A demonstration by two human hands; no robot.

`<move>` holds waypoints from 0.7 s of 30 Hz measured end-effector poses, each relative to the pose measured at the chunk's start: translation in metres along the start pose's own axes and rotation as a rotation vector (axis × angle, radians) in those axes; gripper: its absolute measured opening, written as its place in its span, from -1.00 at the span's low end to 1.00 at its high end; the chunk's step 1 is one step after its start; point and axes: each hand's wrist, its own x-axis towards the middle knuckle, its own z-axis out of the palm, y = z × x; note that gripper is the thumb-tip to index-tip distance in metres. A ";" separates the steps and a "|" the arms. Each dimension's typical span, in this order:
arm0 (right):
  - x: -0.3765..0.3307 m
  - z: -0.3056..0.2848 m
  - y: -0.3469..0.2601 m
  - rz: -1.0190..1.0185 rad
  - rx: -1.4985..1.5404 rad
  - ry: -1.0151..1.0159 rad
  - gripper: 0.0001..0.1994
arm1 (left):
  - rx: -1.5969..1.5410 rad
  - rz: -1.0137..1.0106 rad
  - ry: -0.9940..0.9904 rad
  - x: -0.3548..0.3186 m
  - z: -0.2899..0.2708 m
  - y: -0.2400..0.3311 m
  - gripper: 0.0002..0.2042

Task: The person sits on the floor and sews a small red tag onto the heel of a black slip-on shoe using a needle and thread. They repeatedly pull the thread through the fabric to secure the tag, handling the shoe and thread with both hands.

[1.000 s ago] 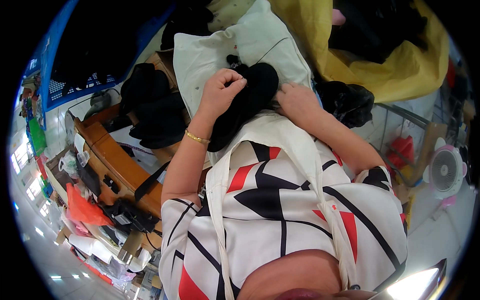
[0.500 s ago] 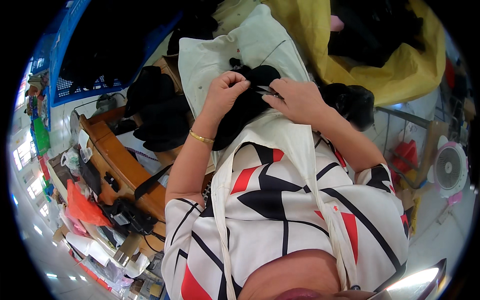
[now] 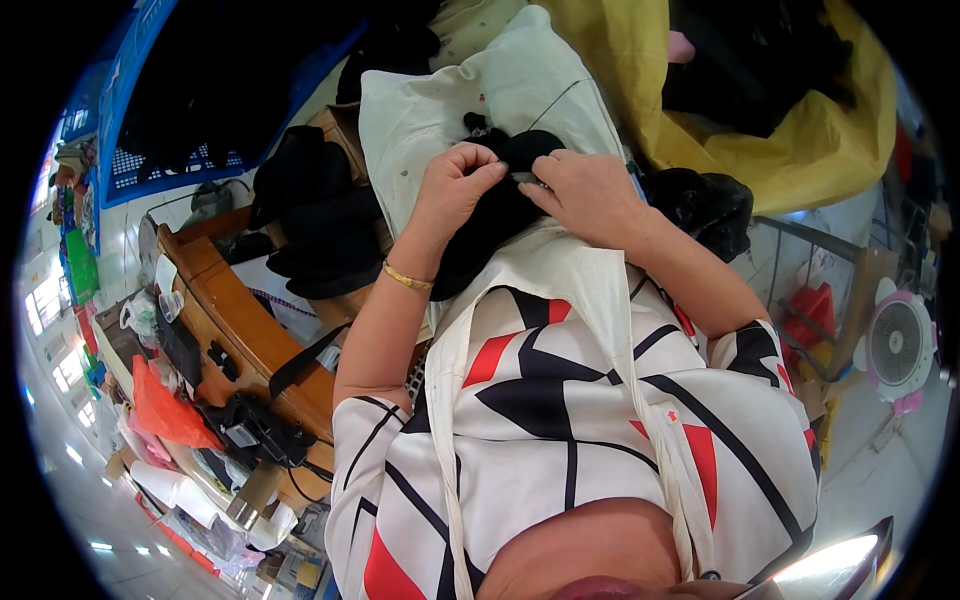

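My left hand (image 3: pixel 455 190) is curled into a loose fist, its fingers pinched together on a piece of black fabric (image 3: pixel 490 215) that lies on the cream cloth (image 3: pixel 470 95) spread in front of me. My right hand (image 3: pixel 585 190) rests on the same black piece just beside the left, thumb and fingertips closed on a small metal tool (image 3: pixel 524 178) I cannot make out clearly. A pile of black garments (image 3: pixel 315 215) sits to my left, beside the wooden table (image 3: pixel 240 320), and a yellow sheet (image 3: pixel 800 140) lies to my right.
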 end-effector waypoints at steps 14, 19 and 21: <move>-0.008 0.008 -0.007 -0.059 0.050 -0.052 -0.66 | 0.068 0.043 0.115 -0.003 0.000 0.002 -0.94; -0.021 -0.010 -0.005 0.089 0.395 -0.026 -0.72 | 0.296 0.178 0.157 -0.024 0.006 0.025 -0.95; -0.012 -0.013 -0.003 0.368 0.916 -0.200 -0.81 | 0.385 0.216 0.112 -0.036 0.013 0.029 -0.95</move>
